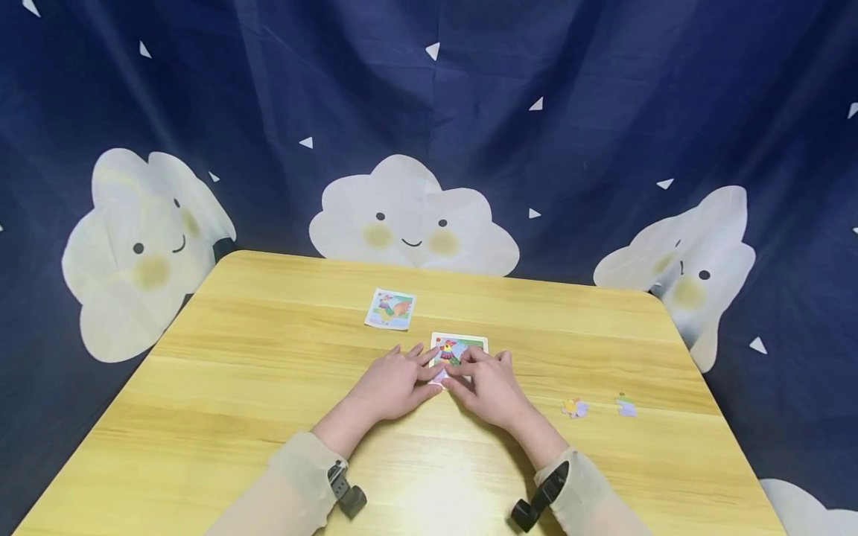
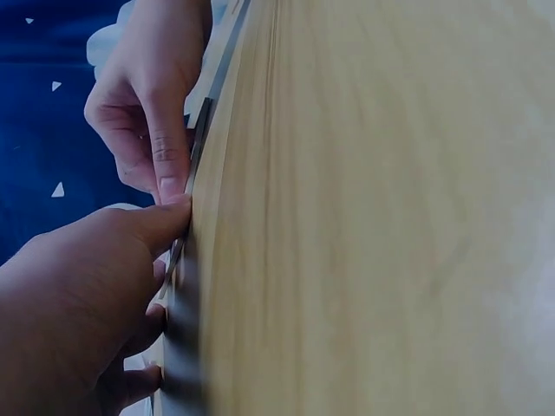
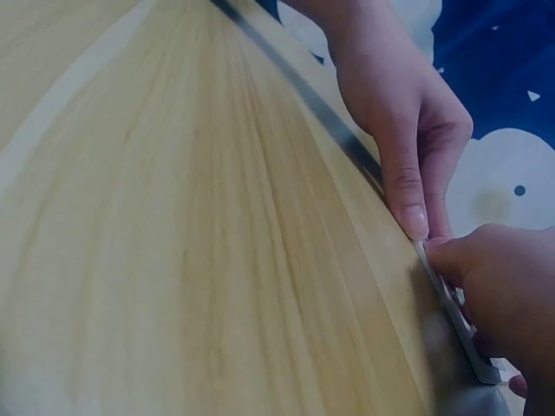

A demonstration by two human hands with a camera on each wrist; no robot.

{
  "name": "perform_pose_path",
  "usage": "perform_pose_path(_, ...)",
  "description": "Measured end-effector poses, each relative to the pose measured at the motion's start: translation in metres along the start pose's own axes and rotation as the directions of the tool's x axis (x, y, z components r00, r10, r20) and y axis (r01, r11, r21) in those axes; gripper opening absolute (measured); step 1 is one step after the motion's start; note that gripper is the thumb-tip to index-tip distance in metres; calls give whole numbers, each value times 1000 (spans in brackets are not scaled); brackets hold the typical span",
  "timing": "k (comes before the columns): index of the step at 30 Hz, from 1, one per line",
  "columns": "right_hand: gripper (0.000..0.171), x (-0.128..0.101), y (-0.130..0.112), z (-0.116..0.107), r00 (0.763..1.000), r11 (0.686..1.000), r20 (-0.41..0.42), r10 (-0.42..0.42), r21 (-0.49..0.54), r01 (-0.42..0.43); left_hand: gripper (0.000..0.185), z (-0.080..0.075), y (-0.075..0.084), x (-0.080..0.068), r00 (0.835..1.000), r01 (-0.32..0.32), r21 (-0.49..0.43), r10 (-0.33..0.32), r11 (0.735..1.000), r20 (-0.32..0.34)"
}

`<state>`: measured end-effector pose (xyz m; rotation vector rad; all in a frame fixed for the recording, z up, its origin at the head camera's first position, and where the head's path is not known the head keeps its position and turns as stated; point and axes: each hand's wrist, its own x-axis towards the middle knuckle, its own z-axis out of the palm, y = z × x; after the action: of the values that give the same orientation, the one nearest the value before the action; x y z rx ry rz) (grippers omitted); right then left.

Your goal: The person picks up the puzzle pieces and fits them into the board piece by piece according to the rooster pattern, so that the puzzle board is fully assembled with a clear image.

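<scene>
A small puzzle board (image 1: pixel 471 343) with a colourful bird picture lies near the middle of the wooden table (image 1: pixel 268 387). Both hands meet at its near left corner. My left hand (image 1: pixel 394 385) rests on the table, and its thumb (image 3: pixel 406 195) presses down at the edge of a thin pale puzzle piece (image 3: pixel 458 316). My right hand (image 1: pixel 491 388) holds that piece between thumb (image 3: pixel 455 256) and curled fingers, low against the board. In the left wrist view the two thumbs touch tip to tip at the board's edge (image 2: pixel 198 147). The hands hide most of the piece.
A small picture card (image 1: pixel 390 309) showing the same bird lies beyond the board to the left. Two loose puzzle pieces (image 1: pixel 575 407) (image 1: pixel 626 406) sit on the table to the right of my right hand. A dark blue cloud-print curtain (image 1: pixel 429 112) hangs behind the table.
</scene>
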<state>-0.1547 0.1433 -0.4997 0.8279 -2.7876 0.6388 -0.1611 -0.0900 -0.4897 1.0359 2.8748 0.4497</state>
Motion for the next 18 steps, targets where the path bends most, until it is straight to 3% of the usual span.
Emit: perform_pose_path(18, 24, -7, 2, -21, 999, 996, -4, -40, 82, 40, 50, -2, -1, 3, 999, 32, -17, -32, 999, 13)
